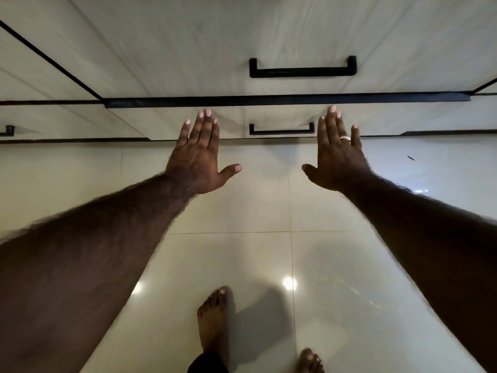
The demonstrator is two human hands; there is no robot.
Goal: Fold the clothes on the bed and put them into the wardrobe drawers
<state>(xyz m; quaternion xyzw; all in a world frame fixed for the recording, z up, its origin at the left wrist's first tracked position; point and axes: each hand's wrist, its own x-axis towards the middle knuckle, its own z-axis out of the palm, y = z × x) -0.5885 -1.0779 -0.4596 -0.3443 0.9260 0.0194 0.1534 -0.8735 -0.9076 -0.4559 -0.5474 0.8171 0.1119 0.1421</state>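
Note:
I look down at the pale wood-grain wardrobe drawers. The upper drawer (188, 49) carries a black bar handle (303, 68), and the lower drawer (166, 125) has a smaller black handle (281, 129). My left hand (200, 154) stretches forward with straight fingers, fingertips at the lower drawer front, left of its handle. My right hand (337, 154), with a ring on one finger, reaches the same way right of the handle. Both hands hold nothing. No clothes and no bed are in view.
Glossy cream floor tiles (242, 205) lie under my arms, with light reflections. My bare feet (213, 324) stand near the bottom edge. Another drawer handle (8, 130) shows at the far left. A small dark speck (410, 158) lies on the floor at right.

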